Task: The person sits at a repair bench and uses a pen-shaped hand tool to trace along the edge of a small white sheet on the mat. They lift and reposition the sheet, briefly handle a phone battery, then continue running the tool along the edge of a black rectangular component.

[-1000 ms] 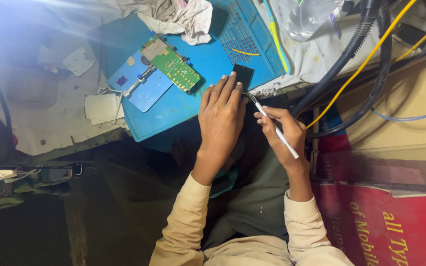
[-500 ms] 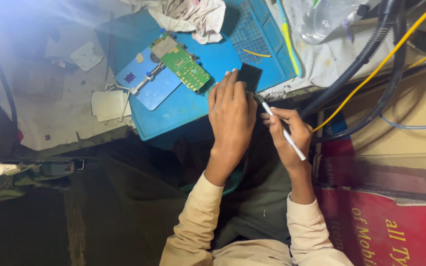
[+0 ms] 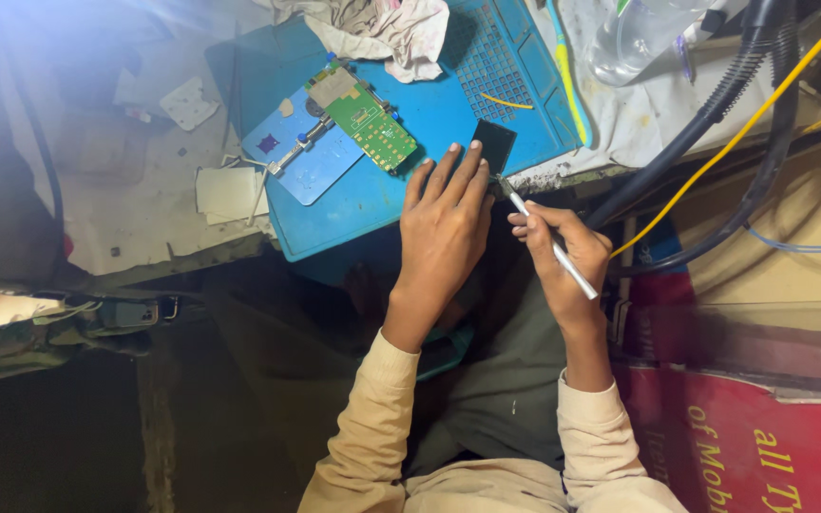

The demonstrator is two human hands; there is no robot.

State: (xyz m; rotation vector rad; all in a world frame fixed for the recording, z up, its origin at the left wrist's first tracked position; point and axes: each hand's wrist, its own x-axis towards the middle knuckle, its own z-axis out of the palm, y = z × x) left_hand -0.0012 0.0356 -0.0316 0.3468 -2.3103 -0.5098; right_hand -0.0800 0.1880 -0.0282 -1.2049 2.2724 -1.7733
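My left hand (image 3: 444, 223) lay flat at the near edge of the blue mat (image 3: 429, 104), fingers stretched out and close together, their tips pressing down the near end of a small black panel (image 3: 494, 142) that sat at that edge of the mat. That hand gripped nothing; it only pinned the panel in place. My right hand (image 3: 563, 252), just beside the left and off the mat's edge, pinched a thin silver tool (image 3: 548, 237) like a pen, thumb and first fingers closed round its shaft, the dark tip aimed at the panel's near corner, right by my left fingertips.

Farther in on the mat lay a green circuit board (image 3: 365, 116) clamped in a metal holder (image 3: 296, 152), and beyond it, at the mat's far edge, a crumpled cloth (image 3: 382, 28). A yellow wire (image 3: 505, 100) lay on the mat's ribbed part.

I judged I was working the tool's tip at the panel's edge. The next move seemed to call for a steady left press and a small, careful push of the tip, lest the panel slip or crack.
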